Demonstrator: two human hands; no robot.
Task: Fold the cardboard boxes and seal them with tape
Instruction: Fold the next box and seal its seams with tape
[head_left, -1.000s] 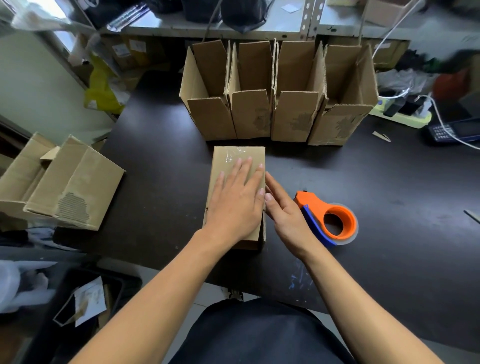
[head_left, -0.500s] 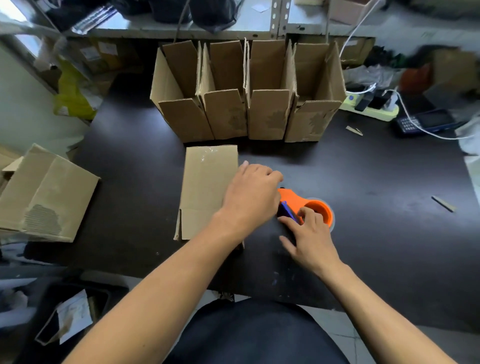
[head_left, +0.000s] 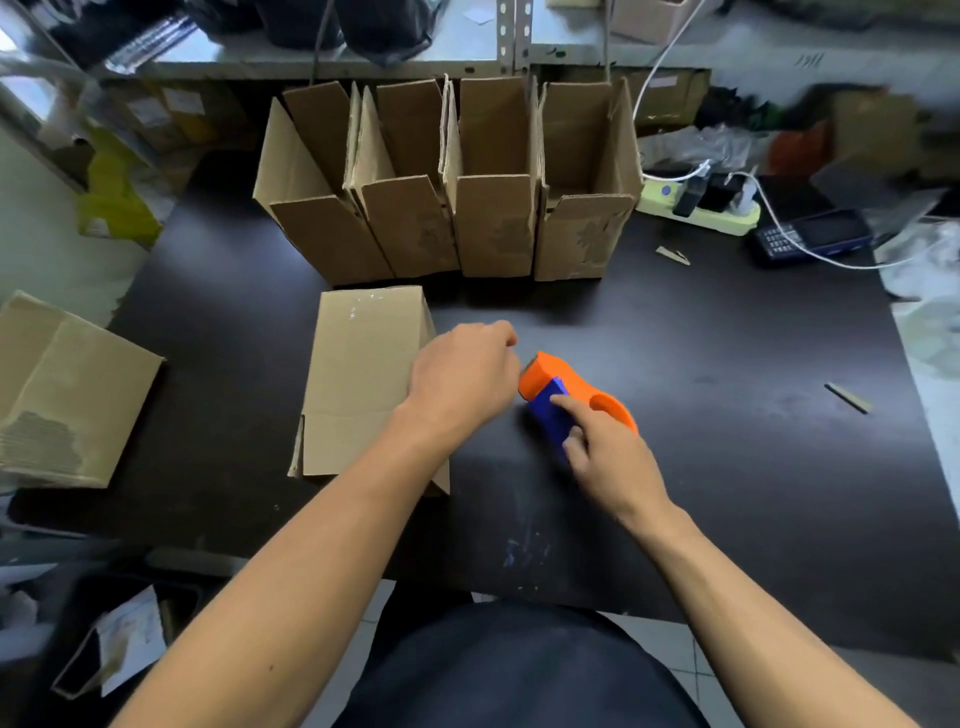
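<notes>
The closed brown cardboard box (head_left: 363, 374) lies on the dark table (head_left: 727, 415), with the left hand (head_left: 462, 379) curled at its 3 o'clock edge, its grip indiscernible, and, further toward 3 o'clock, the right hand (head_left: 608, 457) grasping the orange-and-blue tape dispenser (head_left: 566, 395).

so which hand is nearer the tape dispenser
Right. The right hand grips the tape dispenser at its blue part; the left hand is just to its left, fingers curled, beside the box.
</notes>
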